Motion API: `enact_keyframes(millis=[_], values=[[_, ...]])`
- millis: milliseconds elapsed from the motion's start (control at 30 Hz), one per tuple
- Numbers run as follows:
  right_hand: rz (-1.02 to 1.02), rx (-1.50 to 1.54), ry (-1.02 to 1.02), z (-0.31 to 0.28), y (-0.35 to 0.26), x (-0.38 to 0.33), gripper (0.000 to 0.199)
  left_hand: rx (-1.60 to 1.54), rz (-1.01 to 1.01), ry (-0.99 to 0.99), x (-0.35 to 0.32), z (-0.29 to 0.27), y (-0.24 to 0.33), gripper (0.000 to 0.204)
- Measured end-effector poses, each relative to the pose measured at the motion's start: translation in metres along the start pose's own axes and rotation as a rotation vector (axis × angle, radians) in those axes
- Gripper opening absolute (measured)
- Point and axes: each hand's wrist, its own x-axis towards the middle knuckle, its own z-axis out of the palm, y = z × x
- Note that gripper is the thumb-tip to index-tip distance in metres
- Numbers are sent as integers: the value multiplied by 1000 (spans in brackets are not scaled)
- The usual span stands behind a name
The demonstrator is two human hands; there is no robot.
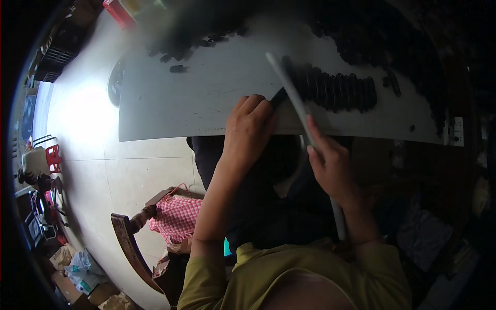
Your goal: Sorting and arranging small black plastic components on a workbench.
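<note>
My right hand [330, 163] is closed around a long, pale grey rod [292, 90]. The rod slants from above the table down past my right wrist toward my lap. My left hand [249, 121] is closed, knuckles up, at the near table edge. A dark, narrow piece [279, 97] sticks out of it toward the rod; its kind does not show. Just beyond the rod, a row of dark, oblong pieces [341, 92] lies side by side on the grey tabletop [206, 103]. The far end of that row is blurred.
Dark pieces [356, 41] are heaped along the back and right of the table. One dark piece [179, 68] lies apart at left. A wooden chair [126, 243] with a red checked cloth [178, 217] stands at my left. Bags [82, 271] and boxes line the floor farther left.
</note>
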Motion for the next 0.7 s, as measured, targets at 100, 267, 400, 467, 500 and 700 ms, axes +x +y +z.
enact_keyframes(millis=[100,267,400,467,500,700], values=[[-146,98,193,-12,-6,0,63,0,32,-174,-4,-21,-1,14],[-45,121,184,-31,-21,-5,61,-25,128,-123,19,-7,9,20],[-6,129,167,-33,-22,-7,60,71,126,100,40,21,5,24],[-44,122,185,-33,-16,-7,60,86,29,23,36,20,3,20],[-81,119,199,-33,-15,-8,60,84,31,19,30,17,4,20],[-160,77,253,-24,-21,-8,63,-31,-34,-44,1,-1,7,13]])
